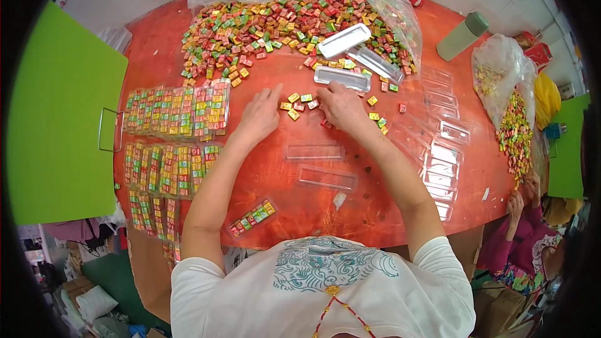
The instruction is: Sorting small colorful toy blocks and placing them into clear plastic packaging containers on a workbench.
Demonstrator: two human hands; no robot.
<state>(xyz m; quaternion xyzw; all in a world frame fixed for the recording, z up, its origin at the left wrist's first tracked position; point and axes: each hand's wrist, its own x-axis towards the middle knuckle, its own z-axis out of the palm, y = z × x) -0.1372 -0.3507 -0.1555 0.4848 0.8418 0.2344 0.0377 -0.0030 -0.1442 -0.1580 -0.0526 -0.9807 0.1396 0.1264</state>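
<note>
Between my two hands lies a loose cluster of small wrapped sweets (293, 114) in yellow, red and green. My left hand (261, 114) rests on the table left of them, its fingers stretched out, with nothing seen in it. My right hand (342, 109) reaches in from the right side, fingers bent and apart at the cluster's edge; its fingertips are partly hidden. Just beyond it sits a clear plastic tray (342, 79). Two empty clear trays, one farther (315, 152) and one nearer (327, 178), lie on the red table below the cluster.
A big sweet heap (250, 31) spreads from a plastic bag at the back. Filled trays (178, 112) stand in rows at left; one filled tray (252, 218) lies near me. Empty trays (442, 166) line the right. Another person's hands (516, 203) are at the far right beside more sweets.
</note>
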